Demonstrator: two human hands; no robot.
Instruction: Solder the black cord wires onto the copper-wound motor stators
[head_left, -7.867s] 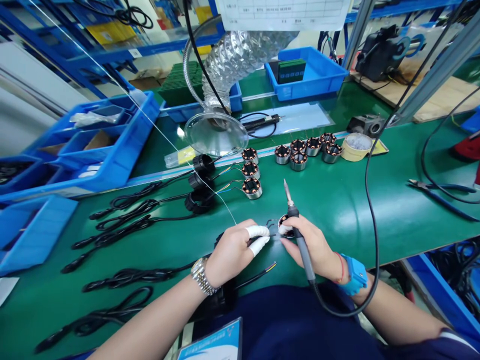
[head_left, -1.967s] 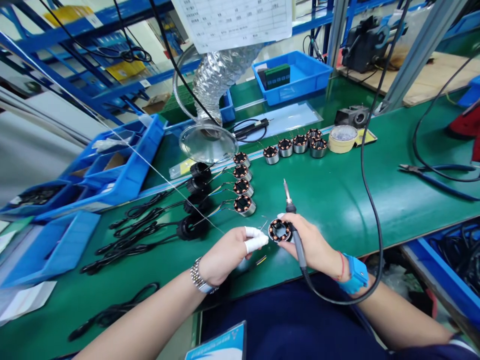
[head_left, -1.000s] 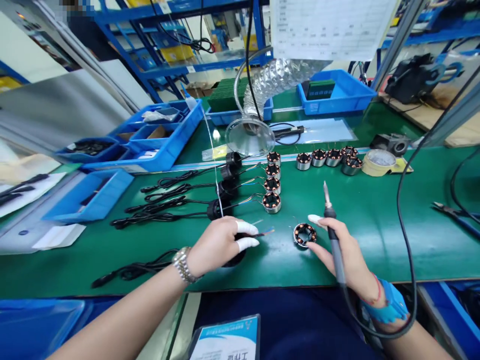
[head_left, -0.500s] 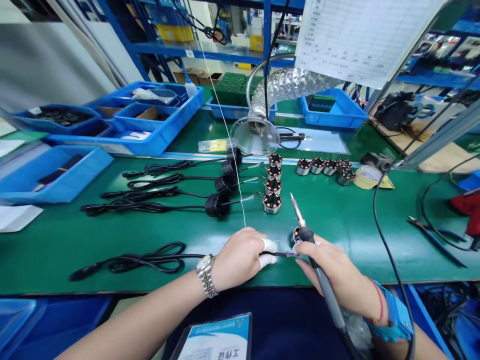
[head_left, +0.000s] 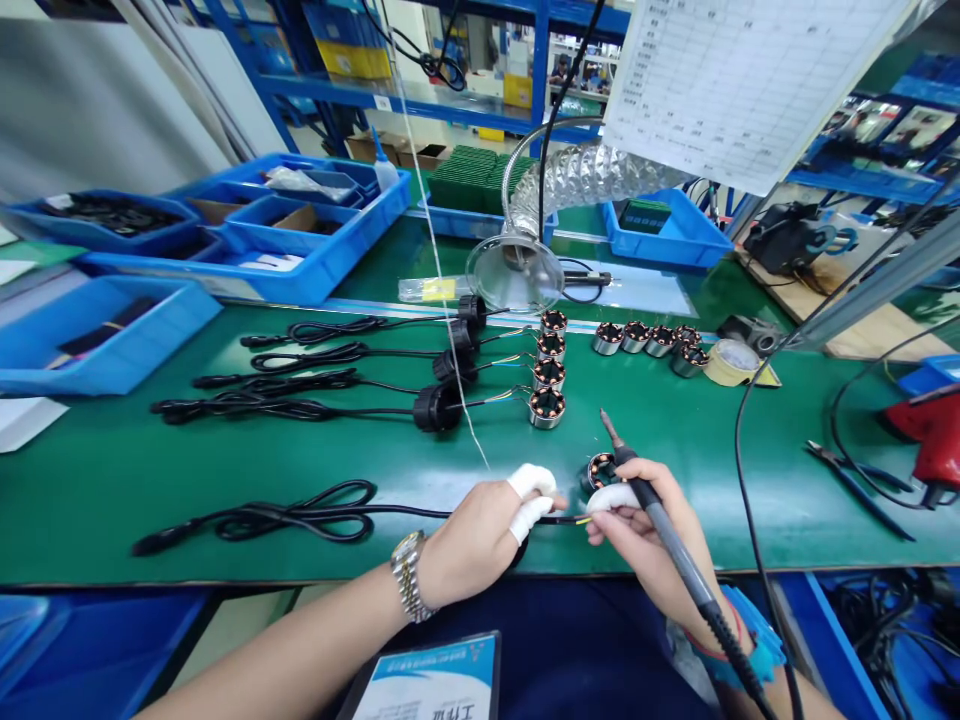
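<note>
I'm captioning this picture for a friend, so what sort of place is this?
Probably an electronics or motor assembly workshop. The right hand holds a soldering iron, copper-wound metal rings stand on a green bench, and a silvery duct ends in a clear hood.

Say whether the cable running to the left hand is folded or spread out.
Partly folded: the cable lies in loops near its plug, then runs nearly straight to the left hand.

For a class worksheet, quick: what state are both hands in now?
Left hand: closed, holding the black cable.
Right hand: closed, holding the soldering iron, seemingly pinching wires.
</note>
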